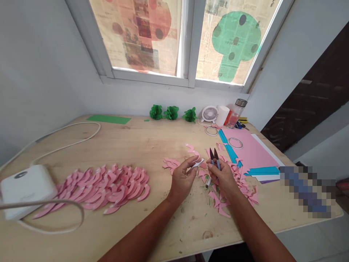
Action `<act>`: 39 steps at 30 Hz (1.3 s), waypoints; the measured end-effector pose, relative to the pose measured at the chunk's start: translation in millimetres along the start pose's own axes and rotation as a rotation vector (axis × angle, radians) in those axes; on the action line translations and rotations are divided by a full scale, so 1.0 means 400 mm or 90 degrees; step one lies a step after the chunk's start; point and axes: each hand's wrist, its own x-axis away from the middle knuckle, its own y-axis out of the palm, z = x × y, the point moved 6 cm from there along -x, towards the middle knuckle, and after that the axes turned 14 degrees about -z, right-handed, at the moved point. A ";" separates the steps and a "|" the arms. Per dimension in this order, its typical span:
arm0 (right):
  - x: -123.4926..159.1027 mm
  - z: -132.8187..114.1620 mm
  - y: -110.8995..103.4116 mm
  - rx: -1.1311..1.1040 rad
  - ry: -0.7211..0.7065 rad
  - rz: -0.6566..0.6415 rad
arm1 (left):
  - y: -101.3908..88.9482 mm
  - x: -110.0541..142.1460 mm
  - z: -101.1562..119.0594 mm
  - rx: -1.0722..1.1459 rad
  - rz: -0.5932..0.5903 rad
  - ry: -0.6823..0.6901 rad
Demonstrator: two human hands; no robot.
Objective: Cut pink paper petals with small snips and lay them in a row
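Observation:
My left hand (pixel 183 179) pinches a small white piece of paper (pixel 198 163) between thumb and fingers, above the middle of the table. Close beside it, my right hand (pixel 223 174) is wrapped round a pair of thread snips (pixel 214 157), whose dark blades point away from me. Pink paper scraps (pixel 241 178) lie scattered under and around both hands. A whitish pen-like stick (pixel 208 181) lies among them, partly hidden by the right hand. To the left, many curved pink paper pieces (pixel 109 187) overlap in rows on the table.
A white box-shaped device (pixel 28 187) with a cable (pixel 79 140) stands at the left. Green paper ornaments (pixel 171 112), a small fan (pixel 209 114) and a glass bottle (pixel 236 114) line the wall. Pink sheets (pixel 256 149), blue strips (pixel 263 171) and a tape roll (pixel 235 143) lie at the right.

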 end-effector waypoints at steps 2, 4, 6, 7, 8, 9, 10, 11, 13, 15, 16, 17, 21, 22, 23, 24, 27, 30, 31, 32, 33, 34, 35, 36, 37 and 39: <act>0.000 -0.002 -0.006 0.010 -0.002 0.026 | 0.003 0.000 0.003 0.007 -0.006 -0.002; -0.001 -0.003 -0.010 0.036 -0.007 0.040 | 0.009 0.002 0.006 -0.001 -0.016 -0.006; -0.002 -0.001 -0.012 0.072 -0.003 0.043 | 0.014 0.004 0.008 -0.016 -0.023 -0.009; -0.003 0.001 -0.013 0.089 0.001 0.043 | 0.016 0.005 0.008 -0.024 -0.025 -0.010; -0.003 0.003 -0.015 0.103 0.005 0.042 | 0.017 0.006 0.008 -0.031 -0.027 -0.011; -0.004 0.005 -0.016 0.115 0.006 0.043 | 0.018 0.007 0.008 -0.036 -0.027 -0.011; -0.004 0.006 -0.018 0.127 0.004 0.043 | 0.018 0.007 0.009 -0.040 -0.025 -0.011; -0.004 0.006 -0.019 0.139 0.001 0.044 | 0.017 0.008 0.009 -0.041 -0.022 -0.011; -0.004 0.006 -0.022 0.161 -0.008 0.049 | 0.016 0.009 0.009 -0.038 -0.014 -0.011; -0.004 0.004 -0.022 0.180 -0.021 0.053 | 0.016 0.009 0.008 -0.031 -0.010 -0.011; -0.004 0.002 -0.021 0.187 -0.027 0.055 | 0.016 0.009 0.007 -0.026 -0.009 -0.011; -0.003 -0.001 -0.020 0.190 -0.033 0.058 | 0.016 0.009 0.005 -0.022 -0.007 -0.011; 0.001 -0.004 -0.014 0.143 -0.025 0.054 | 0.013 0.008 -0.007 0.001 0.008 -0.014; 0.002 -0.004 -0.013 0.121 -0.019 0.054 | 0.013 0.008 -0.011 0.007 0.010 -0.018; 0.002 -0.003 -0.012 0.100 -0.017 0.054 | 0.013 0.007 -0.014 0.013 0.009 -0.023; 0.003 -0.003 -0.012 0.079 -0.018 0.056 | 0.013 0.007 -0.017 0.017 0.008 -0.026; 0.003 0.001 -0.013 0.017 -0.015 0.058 | 0.013 0.006 -0.019 0.018 0.006 -0.029; 0.003 0.004 -0.012 -0.032 -0.002 0.048 | 0.013 0.007 -0.017 0.012 0.002 -0.020; 0.004 0.003 -0.010 -0.040 -0.005 0.040 | 0.014 0.007 -0.015 0.010 -0.002 -0.016; 0.004 0.000 -0.009 -0.043 -0.014 0.030 | 0.015 0.007 -0.014 0.007 -0.006 -0.012; 0.004 -0.003 -0.007 -0.042 -0.023 0.017 | 0.016 0.006 -0.012 0.004 -0.010 -0.009; 0.005 -0.006 -0.004 -0.039 -0.031 0.002 | 0.017 0.006 -0.010 0.001 -0.013 -0.007; 0.005 -0.007 -0.001 -0.037 -0.036 -0.014 | 0.017 0.006 -0.008 -0.002 -0.015 -0.006; 0.006 -0.009 0.002 -0.037 -0.040 -0.027 | 0.018 0.005 -0.007 -0.004 -0.016 -0.007; 0.007 -0.010 0.004 -0.038 -0.043 -0.038 | 0.018 0.005 -0.007 -0.004 -0.017 -0.009; 0.008 -0.013 0.008 -0.043 -0.053 -0.053 | 0.018 0.005 -0.007 0.002 -0.015 -0.015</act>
